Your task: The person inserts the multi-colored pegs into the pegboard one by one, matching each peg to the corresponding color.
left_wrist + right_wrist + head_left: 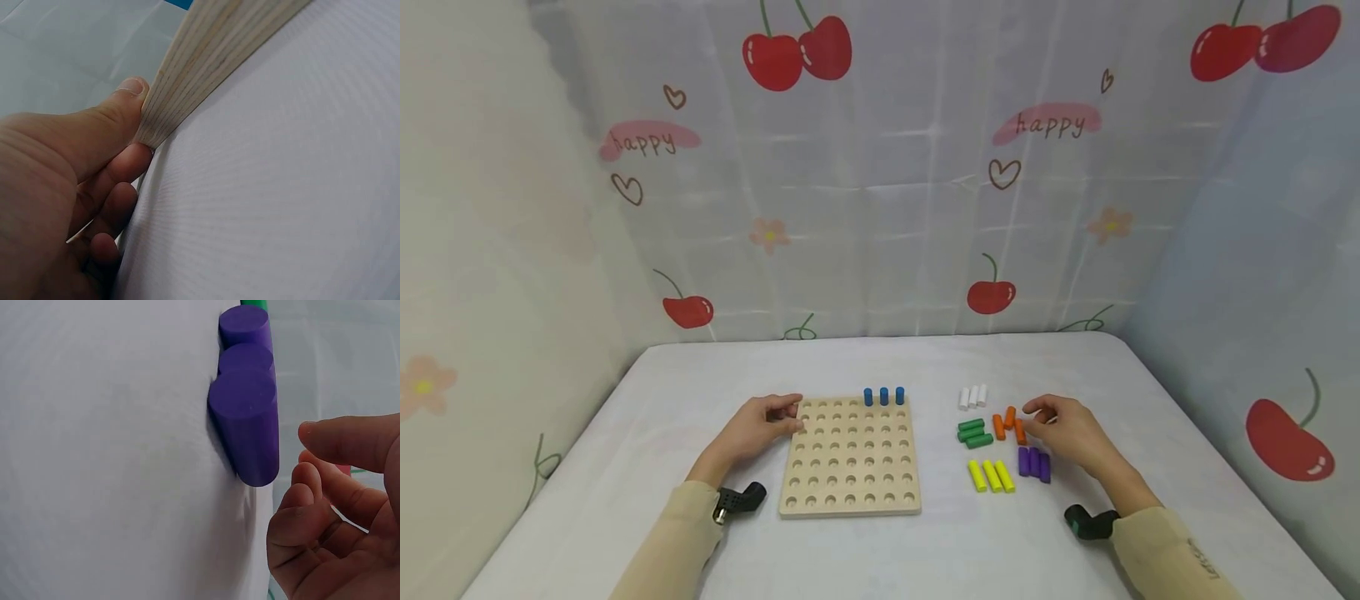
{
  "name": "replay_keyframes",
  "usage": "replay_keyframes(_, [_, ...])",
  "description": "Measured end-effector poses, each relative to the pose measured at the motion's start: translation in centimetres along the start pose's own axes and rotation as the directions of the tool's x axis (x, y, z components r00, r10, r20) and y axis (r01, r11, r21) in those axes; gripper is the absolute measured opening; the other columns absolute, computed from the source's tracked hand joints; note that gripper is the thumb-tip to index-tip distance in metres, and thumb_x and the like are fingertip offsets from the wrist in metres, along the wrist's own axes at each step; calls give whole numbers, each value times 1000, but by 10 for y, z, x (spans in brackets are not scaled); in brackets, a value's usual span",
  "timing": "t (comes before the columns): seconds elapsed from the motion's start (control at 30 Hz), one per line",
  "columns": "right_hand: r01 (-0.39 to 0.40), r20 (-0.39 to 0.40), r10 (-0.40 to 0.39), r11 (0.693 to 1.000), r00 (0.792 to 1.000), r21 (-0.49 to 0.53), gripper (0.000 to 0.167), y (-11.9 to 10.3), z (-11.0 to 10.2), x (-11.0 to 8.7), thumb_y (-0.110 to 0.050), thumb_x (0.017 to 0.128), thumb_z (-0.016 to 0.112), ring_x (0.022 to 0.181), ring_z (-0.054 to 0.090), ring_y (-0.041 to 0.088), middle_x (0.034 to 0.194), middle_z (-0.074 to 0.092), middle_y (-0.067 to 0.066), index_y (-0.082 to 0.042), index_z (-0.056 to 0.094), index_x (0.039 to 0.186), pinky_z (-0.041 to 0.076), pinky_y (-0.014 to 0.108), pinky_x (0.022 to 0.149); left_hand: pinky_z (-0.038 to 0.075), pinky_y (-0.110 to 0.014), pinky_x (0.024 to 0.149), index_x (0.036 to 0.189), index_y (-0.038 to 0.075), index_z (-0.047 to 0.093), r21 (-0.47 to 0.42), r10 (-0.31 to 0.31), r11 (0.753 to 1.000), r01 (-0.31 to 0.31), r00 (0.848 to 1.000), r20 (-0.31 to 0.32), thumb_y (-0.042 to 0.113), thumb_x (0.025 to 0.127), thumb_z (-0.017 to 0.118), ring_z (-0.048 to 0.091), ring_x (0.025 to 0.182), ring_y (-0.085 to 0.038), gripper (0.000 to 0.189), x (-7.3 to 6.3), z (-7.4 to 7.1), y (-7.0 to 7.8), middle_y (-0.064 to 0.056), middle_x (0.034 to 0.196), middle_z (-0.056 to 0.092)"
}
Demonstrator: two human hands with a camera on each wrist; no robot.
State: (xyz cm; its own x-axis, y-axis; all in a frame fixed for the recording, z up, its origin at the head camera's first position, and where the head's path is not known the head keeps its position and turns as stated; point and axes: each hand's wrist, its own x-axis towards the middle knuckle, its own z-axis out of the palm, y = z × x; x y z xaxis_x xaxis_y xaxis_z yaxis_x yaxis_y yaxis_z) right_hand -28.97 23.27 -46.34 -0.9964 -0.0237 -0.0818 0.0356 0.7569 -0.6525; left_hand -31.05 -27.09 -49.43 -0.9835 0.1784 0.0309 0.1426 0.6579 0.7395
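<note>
A pale wooden peg board [851,460] with rows of round holes lies flat on the table. Three blue pegs [883,397] stand upright at its back right. My left hand [760,429] pinches the board's left edge near the far corner; thumb and index finger [130,161] meet the layered side in the left wrist view. Over by the loose pegs, my right hand [1067,429] hovers with fingers loosely bent and nothing between them. Its fingertips are close beside three orange pegs [1020,432]. Three purple pegs [1034,463] lie just below that hand, large in the right wrist view.
Three green pegs [971,434] lie left of the orange ones. Behind them are three white pegs [973,397], and nearer the front lie three yellow pegs [991,476]. A white cloth covers the table [865,558]. Printed curtains [880,200] hang behind and at both sides.
</note>
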Motion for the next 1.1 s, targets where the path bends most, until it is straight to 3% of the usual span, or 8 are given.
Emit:
replay_keyframes(0.63, [10,21,-9,999,1000,-37,35,8,14,7,-27,97,69,73,57,20,95,66,10,-3,67,122,47,31,63,45,-39,95,141,9,64,29,-7,1000,7,1000,-5,24,93,78,56,99,-17,52,0,-1,2,1,104,67])
replay_keyframes(0.83, [11,26,-10,999,1000,-44,27,10,14,9,-22,99,63,78,56,22,102,68,12,-11,73,121,47,31,65,44,-38,94,141,9,63,12,-1,1000,1,1000,-3,24,93,78,56,99,-18,53,-1,-1,1,0,105,67])
replay_keyframes(1.1, [9,16,-9,999,1000,-52,23,11,10,6,-25,100,63,82,58,22,99,69,10,-9,72,113,49,32,69,44,-38,95,142,10,63,19,-1,1000,1,1000,1,26,93,78,55,100,-17,53,-1,0,0,0,106,67])
